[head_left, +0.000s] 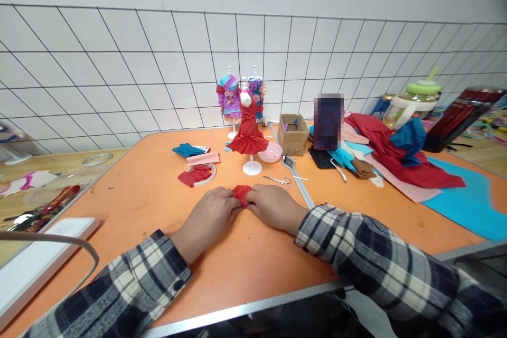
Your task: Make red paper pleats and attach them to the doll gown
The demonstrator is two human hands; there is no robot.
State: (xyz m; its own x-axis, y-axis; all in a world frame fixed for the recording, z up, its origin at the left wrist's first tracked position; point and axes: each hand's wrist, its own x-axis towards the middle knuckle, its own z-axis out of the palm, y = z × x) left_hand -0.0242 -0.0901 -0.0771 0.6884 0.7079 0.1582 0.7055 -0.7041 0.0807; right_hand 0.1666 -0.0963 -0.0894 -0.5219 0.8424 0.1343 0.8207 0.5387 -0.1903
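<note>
My left hand (pixel 216 210) and my right hand (pixel 272 206) meet over the orange table, fingers closed on a small red crinkled piece (pixel 242 194), cloth or paper, I cannot tell which. It spans the gap between them, and the fingers partly cover it. Just beyond stands a miniature dress form (pixel 246 97) on a white base, wearing a red dress (pixel 249 124) with a flared skirt. Small scissors (pixel 279 181) lie beside my right hand. Left of the dress form, red scraps (pixel 195 174) rest by a roll of tape (pixel 209 175).
Behind are two more dressed forms (pixel 229 97) (pixel 257 92), a pink bowl (pixel 271 152) and a cardboard box (pixel 293 137). A phone-like dark panel (pixel 328 127), coloured sheets (pixel 412 169), a green-lidded bottle (pixel 415 103) and a dark red flask (pixel 461 119) crowd the right. A white power strip (pixel 47 264) lies left.
</note>
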